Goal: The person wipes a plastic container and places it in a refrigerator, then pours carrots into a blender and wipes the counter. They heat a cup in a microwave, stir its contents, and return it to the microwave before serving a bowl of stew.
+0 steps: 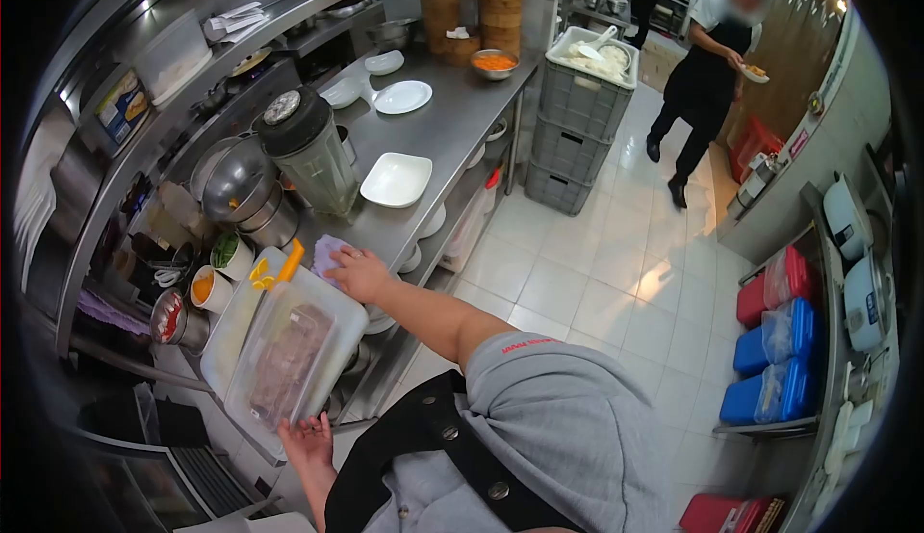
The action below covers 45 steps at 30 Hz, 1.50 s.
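My right hand [354, 274] presses down on a crumpled purple cloth [329, 249] at the counter's edge, fingers bent over it. My left hand [308, 444] is at the near end of a clear plastic container [289, 364], its fingertips against the rim. Something pinkish-brown, looking like packed meat, shows through the container. Beneath it lies a white cutting board [223, 348]. A knife with an orange-yellow handle [291, 261] rests at the board's far end, its blade mostly hidden. Beside this handle is another yellow piece [261, 275] I cannot make out.
On the steel counter stand a blender [313, 153], a square white dish [396, 180], metal bowls [241, 179] and small tubs of food [212, 289]. Grey crates [576, 129] are stacked past the counter. A co-worker [707, 80] holding a plate is on the tiled floor.
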Each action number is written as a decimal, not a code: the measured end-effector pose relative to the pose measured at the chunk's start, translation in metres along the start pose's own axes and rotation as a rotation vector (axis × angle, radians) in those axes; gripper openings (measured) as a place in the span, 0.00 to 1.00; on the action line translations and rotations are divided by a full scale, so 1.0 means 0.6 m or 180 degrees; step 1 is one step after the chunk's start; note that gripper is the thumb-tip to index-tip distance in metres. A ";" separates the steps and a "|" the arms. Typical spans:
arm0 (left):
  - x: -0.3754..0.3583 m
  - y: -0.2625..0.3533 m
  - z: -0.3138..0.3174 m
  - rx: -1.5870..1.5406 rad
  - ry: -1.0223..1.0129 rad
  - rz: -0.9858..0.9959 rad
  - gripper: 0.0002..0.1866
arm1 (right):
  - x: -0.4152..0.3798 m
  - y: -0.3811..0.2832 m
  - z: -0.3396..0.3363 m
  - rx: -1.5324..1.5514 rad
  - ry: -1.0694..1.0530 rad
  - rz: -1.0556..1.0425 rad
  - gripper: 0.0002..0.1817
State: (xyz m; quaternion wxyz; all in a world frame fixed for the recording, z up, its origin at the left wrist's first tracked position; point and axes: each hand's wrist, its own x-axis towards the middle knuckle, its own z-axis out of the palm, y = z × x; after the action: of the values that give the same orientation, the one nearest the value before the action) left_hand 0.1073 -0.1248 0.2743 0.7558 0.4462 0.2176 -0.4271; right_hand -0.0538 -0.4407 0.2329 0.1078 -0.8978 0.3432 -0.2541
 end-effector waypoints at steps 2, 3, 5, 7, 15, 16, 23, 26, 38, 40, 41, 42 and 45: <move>-0.003 0.005 0.004 -0.0132 0.0158 -0.0167 0.24 | 0.002 0.002 0.000 0.0032 -0.0010 -0.0006 0.19; -0.013 0.007 0.009 -0.0188 0.0205 -0.0249 0.24 | 0.002 0.002 0.000 0.0056 0.0000 -0.0004 0.19; -0.031 0.003 0.011 -0.0294 0.0186 -0.0381 0.24 | 0.001 0.001 -0.001 0.0103 0.0007 -0.0011 0.19; -0.045 -0.007 0.008 -0.0389 0.0064 -0.0476 0.24 | 0.001 0.001 -0.001 0.0079 0.0101 -0.0045 0.20; -0.021 -0.030 -0.044 -0.1123 -0.0876 -0.0091 0.30 | 0.005 0.001 0.002 0.0196 0.0038 -0.0075 0.19; -0.029 -0.030 -0.037 -0.1116 -0.0926 -0.0111 0.30 | 0.004 -0.001 -0.002 0.0180 0.0002 -0.0080 0.19; -0.055 -0.044 -0.075 -0.0999 -0.1017 0.0648 0.34 | 0.019 0.011 0.000 -0.0197 -0.0176 -0.0268 0.19; -0.100 -0.049 -0.074 -0.0876 -0.0758 0.0920 0.32 | 0.034 0.019 0.027 -0.0288 0.0119 -0.0473 0.14; -0.245 -0.026 -0.098 -0.1582 -0.0317 0.1561 0.36 | 0.021 -0.227 -0.093 0.4395 -0.2212 -0.0726 0.30; -0.262 -0.015 -0.125 -0.1586 -0.0374 0.1709 0.36 | 0.001 -0.297 -0.057 0.5243 -0.2991 -0.0300 0.34; -0.268 -0.012 -0.139 -0.1626 -0.0333 0.1756 0.36 | -0.006 -0.327 -0.043 0.5634 -0.3396 -0.0060 0.37; -0.272 -0.009 -0.153 -0.1671 -0.0299 0.1798 0.36 | -0.013 -0.355 -0.038 0.5427 -0.3423 -0.0210 0.38; -0.278 0.011 -0.225 -0.1661 -0.0285 0.1837 0.35 | -0.039 -0.431 -0.025 0.4409 -0.3679 -0.0413 0.38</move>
State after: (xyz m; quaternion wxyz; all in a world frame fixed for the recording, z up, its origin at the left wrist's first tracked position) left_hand 0.0296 0.0680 0.3276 0.9416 0.2628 0.1513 -0.1463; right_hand 0.0685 -0.2336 0.3321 0.7651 -0.6371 -0.0455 0.0811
